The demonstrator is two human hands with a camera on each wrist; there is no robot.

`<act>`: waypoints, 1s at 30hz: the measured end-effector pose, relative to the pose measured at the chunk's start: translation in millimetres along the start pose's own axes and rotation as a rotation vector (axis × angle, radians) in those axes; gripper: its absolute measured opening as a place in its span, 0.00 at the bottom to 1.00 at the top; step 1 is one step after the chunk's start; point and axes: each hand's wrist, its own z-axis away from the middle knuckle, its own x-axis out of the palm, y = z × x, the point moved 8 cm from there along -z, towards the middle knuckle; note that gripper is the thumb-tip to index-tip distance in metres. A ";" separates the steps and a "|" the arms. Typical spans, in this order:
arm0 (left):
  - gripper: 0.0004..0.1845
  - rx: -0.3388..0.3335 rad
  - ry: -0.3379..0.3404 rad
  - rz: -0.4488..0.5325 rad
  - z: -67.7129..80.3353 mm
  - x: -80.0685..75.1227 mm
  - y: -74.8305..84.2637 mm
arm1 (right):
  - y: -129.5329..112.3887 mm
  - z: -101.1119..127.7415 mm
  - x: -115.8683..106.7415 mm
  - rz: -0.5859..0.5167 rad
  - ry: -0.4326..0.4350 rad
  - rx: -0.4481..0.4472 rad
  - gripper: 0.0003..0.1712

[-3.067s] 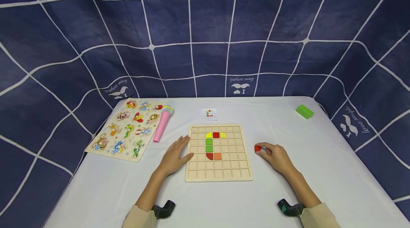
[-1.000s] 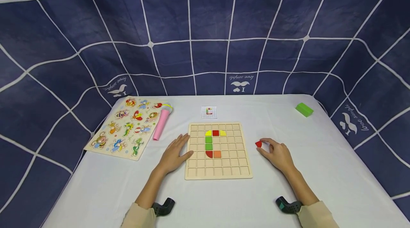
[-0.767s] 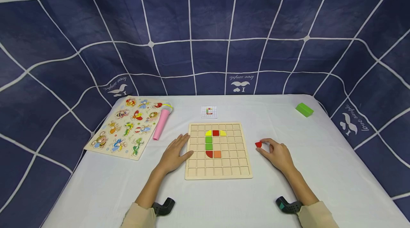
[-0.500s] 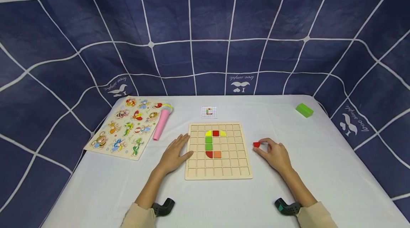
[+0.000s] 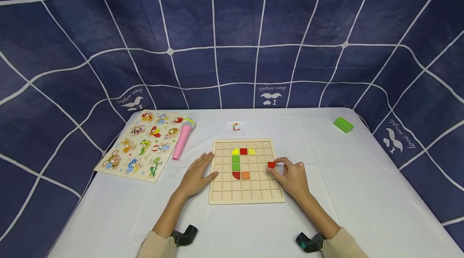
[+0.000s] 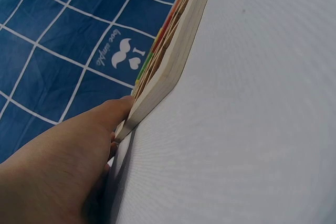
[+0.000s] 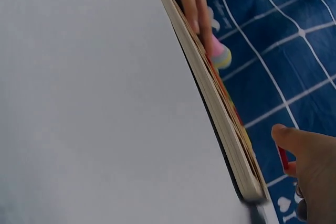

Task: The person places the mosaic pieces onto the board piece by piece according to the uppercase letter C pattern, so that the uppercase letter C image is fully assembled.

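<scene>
My right hand (image 5: 291,177) pinches a small red quarter-round tile (image 5: 271,165) between thumb and fingers, over the right columns of the wooden grid board (image 5: 261,197). In the right wrist view the red tile (image 7: 283,157) shows edge-on between thumb and fingertip. My left hand (image 5: 197,174) rests at the board's left edge with fingers extended, the thumb (image 6: 118,111) on its rim. Set in the grid are a red square (image 5: 243,151) between two yellow quarter-rounds, two green squares (image 5: 236,163) below the left one, a dark red quarter-round (image 5: 236,175) and an orange square (image 5: 245,175).
Behind the board lies a small pattern card (image 5: 236,127). An insect picture puzzle (image 5: 143,147) lies at the left, a pink toy microphone (image 5: 183,141) against its right edge. A green block (image 5: 343,125) sits at the back right. Blue curtain (image 5: 239,64) surrounds the table's back and sides.
The right hand turned the red tile between its fingers beside the board, then carried it left over the board's right part. The left hand stayed at the board's left edge.
</scene>
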 end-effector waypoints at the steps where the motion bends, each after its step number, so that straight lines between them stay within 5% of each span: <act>1: 0.37 0.001 0.001 0.000 0.0 0.0 0.1 | -4.2 0.6 2.5 -0.001 0.001 -0.003 0.22; 13: 0.36 0.022 0.015 -0.001 0.0 -1.3 1.8 | -30.6 11.5 31.1 -0.055 -0.094 0.005 0.22; 30: 0.36 0.015 0.009 -0.006 -0.1 -0.6 1.1 | -36.9 13.2 37.7 -0.007 -0.095 -0.030 0.24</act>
